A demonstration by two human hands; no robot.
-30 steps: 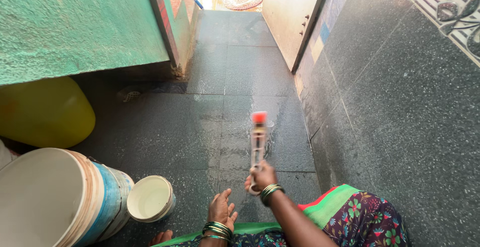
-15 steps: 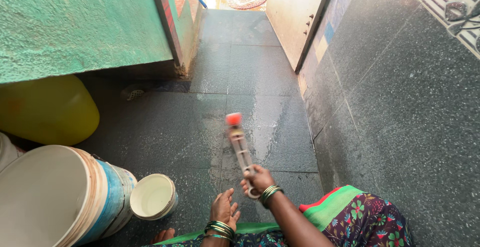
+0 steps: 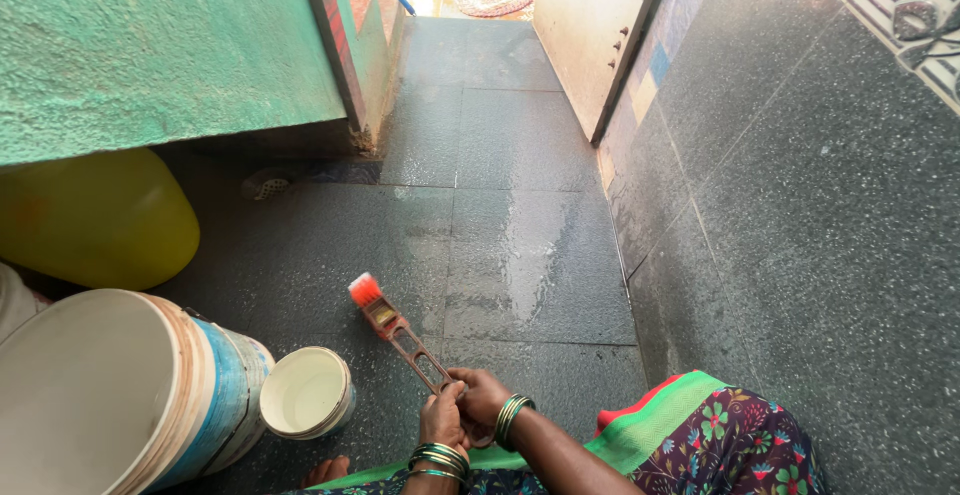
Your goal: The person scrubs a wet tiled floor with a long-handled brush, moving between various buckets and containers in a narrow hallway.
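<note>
My right hand (image 3: 483, 397) grips the handle end of a long scrubbing brush (image 3: 396, 327) with a red bristle head, which rests on the wet dark floor tiles (image 3: 500, 255) and points up and to the left. My left hand (image 3: 440, 420) lies just beside the handle, fingers touching or very near it. Green and gold bangles sit on both wrists.
A small white bucket (image 3: 304, 394) stands left of my hands, next to a large white and blue drum (image 3: 120, 395) and a yellow container (image 3: 95, 220). A green wall (image 3: 160, 45) is at left, a dark tiled wall (image 3: 800, 205) at right, a door (image 3: 590, 25) ahead.
The brush has swept from straight ahead down and to the left, ending near the small bucket. My right hand pulled back toward my left hand.
</note>
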